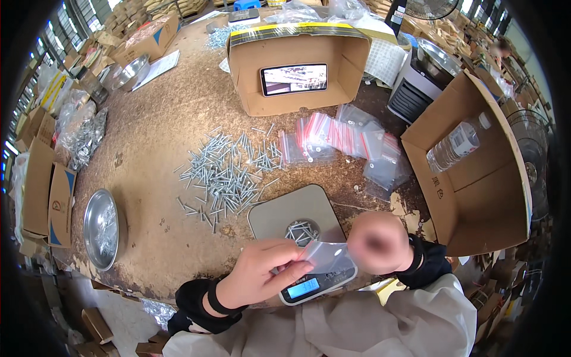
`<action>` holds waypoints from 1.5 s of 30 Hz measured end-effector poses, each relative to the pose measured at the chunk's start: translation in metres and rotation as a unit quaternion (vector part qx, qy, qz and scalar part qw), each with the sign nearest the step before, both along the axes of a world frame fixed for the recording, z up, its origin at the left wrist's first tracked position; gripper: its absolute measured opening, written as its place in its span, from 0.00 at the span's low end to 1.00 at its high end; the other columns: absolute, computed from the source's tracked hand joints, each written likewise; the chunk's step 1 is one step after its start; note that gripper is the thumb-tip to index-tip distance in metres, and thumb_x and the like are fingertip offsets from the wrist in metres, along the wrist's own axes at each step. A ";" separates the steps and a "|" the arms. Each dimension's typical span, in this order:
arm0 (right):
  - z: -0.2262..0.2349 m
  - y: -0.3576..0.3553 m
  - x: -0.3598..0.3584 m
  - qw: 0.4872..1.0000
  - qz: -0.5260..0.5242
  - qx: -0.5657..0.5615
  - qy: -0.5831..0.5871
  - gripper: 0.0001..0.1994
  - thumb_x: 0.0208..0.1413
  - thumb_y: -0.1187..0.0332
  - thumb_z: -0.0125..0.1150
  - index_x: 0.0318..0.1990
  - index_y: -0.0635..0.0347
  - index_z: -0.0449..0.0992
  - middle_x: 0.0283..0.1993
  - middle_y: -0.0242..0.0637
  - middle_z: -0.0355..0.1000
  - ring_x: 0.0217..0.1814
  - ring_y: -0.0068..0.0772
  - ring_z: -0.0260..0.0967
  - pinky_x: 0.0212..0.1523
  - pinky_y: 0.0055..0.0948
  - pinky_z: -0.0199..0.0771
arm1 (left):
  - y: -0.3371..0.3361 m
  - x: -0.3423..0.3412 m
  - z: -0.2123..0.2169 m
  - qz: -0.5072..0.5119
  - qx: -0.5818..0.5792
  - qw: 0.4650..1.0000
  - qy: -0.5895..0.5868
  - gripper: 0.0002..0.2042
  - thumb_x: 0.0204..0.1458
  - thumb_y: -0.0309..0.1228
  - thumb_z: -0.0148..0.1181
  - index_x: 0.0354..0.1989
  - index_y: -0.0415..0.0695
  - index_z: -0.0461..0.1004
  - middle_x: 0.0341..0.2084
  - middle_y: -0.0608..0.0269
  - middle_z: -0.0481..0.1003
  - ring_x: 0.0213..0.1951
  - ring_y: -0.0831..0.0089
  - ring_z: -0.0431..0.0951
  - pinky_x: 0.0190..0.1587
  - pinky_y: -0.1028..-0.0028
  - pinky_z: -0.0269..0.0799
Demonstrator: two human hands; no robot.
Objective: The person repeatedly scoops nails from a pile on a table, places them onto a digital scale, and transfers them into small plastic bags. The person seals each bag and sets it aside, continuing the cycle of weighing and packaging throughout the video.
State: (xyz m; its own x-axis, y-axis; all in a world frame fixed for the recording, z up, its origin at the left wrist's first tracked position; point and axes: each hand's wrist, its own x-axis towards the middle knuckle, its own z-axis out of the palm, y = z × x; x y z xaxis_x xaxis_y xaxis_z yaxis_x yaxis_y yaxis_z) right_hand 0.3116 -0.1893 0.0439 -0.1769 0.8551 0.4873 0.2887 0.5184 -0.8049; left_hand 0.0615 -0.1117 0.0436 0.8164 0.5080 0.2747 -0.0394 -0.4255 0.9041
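Observation:
My left hand [262, 272] pinches a small clear plastic zip bag [326, 256] between thumb and fingers, in front of my body. Right at the bag's other end is my right hand [379, 243], smeared so that its fingers cannot be made out. The bag hangs over the near part of a digital scale [291, 207] with a lit blue display [303, 288]. On the scale's plate sits a small round dish holding several screws [302, 232]. Beyond the scale, to the left, a loose pile of silver screws [223, 172] lies on the table.
Flat zip bags with red strips [339, 135] lie beyond the scale. An open carton holds a phone [294, 79]; another carton [476, 190] at right holds a water bottle [455, 146]. A metal bowl [101, 229] sits near the left edge of the worn table [154, 131].

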 end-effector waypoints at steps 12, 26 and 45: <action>0.007 0.006 -0.006 0.950 0.036 0.263 -0.165 0.17 0.54 0.60 0.67 0.47 0.59 0.75 0.38 0.39 0.74 0.34 0.40 0.73 0.37 0.36 0.79 | -0.004 0.011 -0.013 -0.024 0.139 0.988 -0.066 0.09 0.51 0.31 0.68 0.30 0.44 0.73 0.21 0.62 0.72 0.24 0.62 0.75 0.26 0.66 0.67; -0.014 -0.001 -0.018 0.963 0.128 0.208 -0.113 0.14 0.54 0.74 0.66 0.47 0.60 0.74 0.34 0.38 0.76 0.24 0.34 0.71 0.28 0.33 0.75 | -0.020 0.012 -0.010 -0.075 -0.091 0.993 -0.022 0.07 0.59 0.32 0.61 0.33 0.41 0.74 0.23 0.60 0.72 0.25 0.61 0.73 0.28 0.66 0.66; 0.004 -0.007 -0.018 0.931 0.173 0.231 -0.222 0.12 0.59 0.61 0.63 0.25 0.51 0.76 0.44 0.32 0.80 0.59 0.41 0.73 0.66 0.52 0.64 | -0.003 0.004 -0.012 -0.098 -0.165 0.981 -0.016 0.06 0.53 0.26 0.63 0.37 0.39 0.75 0.27 0.66 0.73 0.26 0.75 0.70 0.29 0.75 0.65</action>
